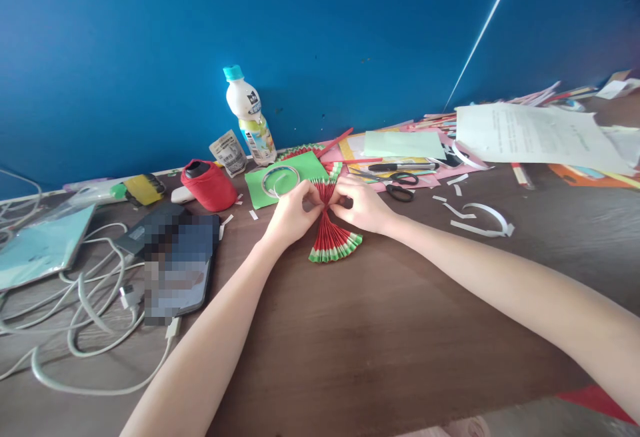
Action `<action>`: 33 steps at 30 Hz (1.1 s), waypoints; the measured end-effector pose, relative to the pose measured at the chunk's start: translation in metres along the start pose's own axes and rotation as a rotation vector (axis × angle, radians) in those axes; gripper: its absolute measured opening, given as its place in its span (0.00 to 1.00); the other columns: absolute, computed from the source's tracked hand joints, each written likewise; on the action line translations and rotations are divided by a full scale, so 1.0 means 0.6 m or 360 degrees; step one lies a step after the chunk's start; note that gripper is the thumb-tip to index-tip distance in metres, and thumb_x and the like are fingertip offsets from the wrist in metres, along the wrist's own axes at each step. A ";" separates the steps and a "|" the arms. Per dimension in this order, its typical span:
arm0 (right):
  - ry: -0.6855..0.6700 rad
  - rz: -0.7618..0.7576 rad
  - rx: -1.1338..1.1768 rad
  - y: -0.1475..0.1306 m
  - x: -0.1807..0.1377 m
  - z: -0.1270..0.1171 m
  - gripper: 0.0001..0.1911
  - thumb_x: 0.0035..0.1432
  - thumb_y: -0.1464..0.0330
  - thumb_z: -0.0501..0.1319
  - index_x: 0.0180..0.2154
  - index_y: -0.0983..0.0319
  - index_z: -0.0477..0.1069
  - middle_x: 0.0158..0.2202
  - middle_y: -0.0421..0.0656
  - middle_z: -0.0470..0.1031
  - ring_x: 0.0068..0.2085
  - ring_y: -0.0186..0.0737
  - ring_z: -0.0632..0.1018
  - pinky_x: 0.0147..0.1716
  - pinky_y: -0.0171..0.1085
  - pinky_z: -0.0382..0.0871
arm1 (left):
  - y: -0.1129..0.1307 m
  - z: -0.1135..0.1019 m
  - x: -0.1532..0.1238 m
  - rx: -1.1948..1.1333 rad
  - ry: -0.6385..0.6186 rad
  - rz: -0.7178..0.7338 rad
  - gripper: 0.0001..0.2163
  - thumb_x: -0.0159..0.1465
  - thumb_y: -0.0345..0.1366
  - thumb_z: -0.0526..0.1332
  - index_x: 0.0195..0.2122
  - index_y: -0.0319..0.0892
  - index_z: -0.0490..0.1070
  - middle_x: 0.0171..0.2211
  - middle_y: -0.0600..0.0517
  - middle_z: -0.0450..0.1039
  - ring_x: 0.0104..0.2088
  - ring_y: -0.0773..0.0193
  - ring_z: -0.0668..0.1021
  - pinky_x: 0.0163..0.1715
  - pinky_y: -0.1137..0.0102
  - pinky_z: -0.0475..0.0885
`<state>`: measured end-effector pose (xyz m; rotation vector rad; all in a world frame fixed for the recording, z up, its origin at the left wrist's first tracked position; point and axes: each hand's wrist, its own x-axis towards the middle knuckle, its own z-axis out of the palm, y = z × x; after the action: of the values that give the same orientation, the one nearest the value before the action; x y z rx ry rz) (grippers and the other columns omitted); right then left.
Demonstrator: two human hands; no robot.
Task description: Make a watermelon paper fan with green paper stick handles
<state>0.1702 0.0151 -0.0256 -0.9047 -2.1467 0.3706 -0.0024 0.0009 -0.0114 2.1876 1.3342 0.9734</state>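
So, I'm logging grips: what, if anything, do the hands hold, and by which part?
The left hand and right hand pinch the pleated paper at its narrow middle, between the fanned ends.

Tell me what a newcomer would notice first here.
Probably the red pleated paper with green edges, pinched at its narrow middle by the left hand and right hand, mid-picture. Next, the blue wall behind the table and the turquoise-capped bottle in front of it, left of centre.

Brown table (320, 357); on it: phone (195, 273), white cables (83, 392), paper strips (493, 233)
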 end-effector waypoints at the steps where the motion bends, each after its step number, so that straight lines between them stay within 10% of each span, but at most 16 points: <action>1: -0.0010 -0.0006 -0.0023 0.000 0.000 -0.001 0.08 0.47 0.76 0.56 0.20 0.62 0.61 0.23 0.40 0.61 0.30 0.37 0.64 0.33 0.37 0.57 | -0.002 -0.001 0.001 -0.0040 -0.0010 0.0000 0.04 0.53 0.30 0.58 0.27 0.42 0.61 0.28 0.56 0.70 0.31 0.67 0.73 0.35 0.71 0.67; 33: -0.0278 0.0045 0.0033 0.014 -0.001 -0.004 0.05 0.46 0.75 0.53 0.24 0.61 0.58 0.23 0.39 0.60 0.29 0.37 0.62 0.29 0.36 0.56 | -0.016 -0.011 0.006 -0.0386 -0.0265 -0.0176 0.06 0.50 0.32 0.60 0.26 0.42 0.61 0.24 0.57 0.70 0.28 0.68 0.74 0.32 0.71 0.69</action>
<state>0.1766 0.0207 -0.0286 -0.9213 -2.2862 0.5013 -0.0122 0.0084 -0.0117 1.9462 1.1807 0.8437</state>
